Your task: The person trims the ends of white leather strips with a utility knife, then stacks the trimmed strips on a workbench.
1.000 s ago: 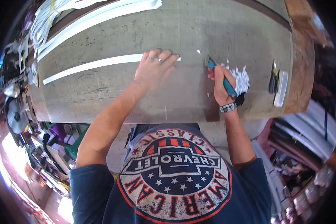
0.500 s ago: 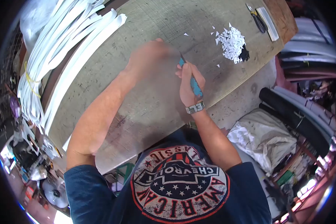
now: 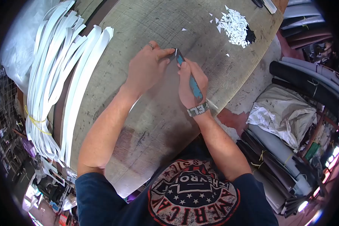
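My right hand (image 3: pixel 192 77) is closed round a utility knife (image 3: pixel 192 84) with a teal and dark handle, its front end pointing up and away. Close to that end, the index finger of my left hand (image 3: pixel 147 66) presses down on the table, its other fingers curled. A thin white strip (image 3: pixel 133 106) shows beside my left wrist, and a bit of white is visible at the fingertip by the knife. Most of the strip is hidden under my left hand. One small white triangular scrap (image 3: pixel 184 29) lies just beyond my hands.
To the right is a pile of small white scraps (image 3: pixel 233 28) with a black patch (image 3: pixel 250 36) beside it. Long white strips (image 3: pixel 45 86), tied with yellow string, fill the left of the worn table (image 3: pixel 116 56). Rolls of material (image 3: pixel 301 77) and a pale sack (image 3: pixel 282 109) stand off the right edge.
My left hand, blurred before, is now steady with its index finger by the knife's front end. My view has shifted, moving the scrap pile and strips in the frame. The knife stays in my right hand.
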Tool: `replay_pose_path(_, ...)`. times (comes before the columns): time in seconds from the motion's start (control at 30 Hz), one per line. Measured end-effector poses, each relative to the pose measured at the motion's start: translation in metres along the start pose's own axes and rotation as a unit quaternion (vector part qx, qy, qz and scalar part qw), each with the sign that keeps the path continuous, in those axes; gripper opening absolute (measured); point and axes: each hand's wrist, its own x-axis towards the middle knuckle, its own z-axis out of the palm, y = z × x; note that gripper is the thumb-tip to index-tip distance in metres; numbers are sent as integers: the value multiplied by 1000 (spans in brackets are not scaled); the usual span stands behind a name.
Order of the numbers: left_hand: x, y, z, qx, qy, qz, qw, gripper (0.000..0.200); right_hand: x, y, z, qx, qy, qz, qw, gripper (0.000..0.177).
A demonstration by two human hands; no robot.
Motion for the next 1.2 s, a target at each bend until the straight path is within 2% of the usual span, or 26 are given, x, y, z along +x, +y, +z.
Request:
replay_pose_path(0.2, 2, 4, -5, -23, -23, -13, 999, 35, -1, -4, 0, -15, -8, 2, 1000, 23)
replay_pose_path(0.43, -3, 8, -3, 17, 13, 12, 1000, 34, 0, -4, 1, -26, -13, -15, 999, 23)
replay_pose_path(0.53, -2, 9, -7, 103, 34, 61, 992, 35, 4, -6, -1, -36, -19, -24, 999, 22)
replay_pose_path(0.73, -2, -3, -1, 140, 71, 108, 982, 35, 10, -6, -2, -52, -33, -27, 998, 20)
replay_pose_path(1.2, -2, 1, -1, 158, 60, 91, 981, 36, 27, -10, 3, -68, -49, -37, 996, 19)
